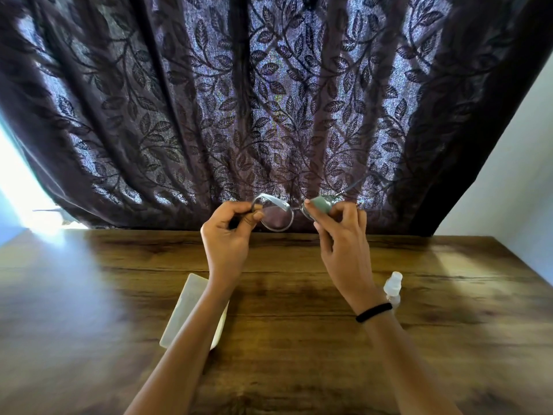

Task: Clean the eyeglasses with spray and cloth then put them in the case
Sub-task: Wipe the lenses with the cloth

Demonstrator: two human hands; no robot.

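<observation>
Round thin-rimmed eyeglasses (276,215) are held up above the far edge of the table. My left hand (229,232) pinches the left rim and folded temple. My right hand (344,235) presses a small grey-green cloth (320,204) around the right lens, which is hidden by it. One temple arm sticks out up and to the right. A pale rectangular case (187,307) lies shut on the table under my left forearm. A small clear spray bottle (392,287) stands just right of my right wrist.
The wooden table (299,339) fills the lower half of the view. A dark leaf-patterned curtain (269,100) hangs right behind it. A white wall (514,175) is at the right, and bright light comes in at the far left.
</observation>
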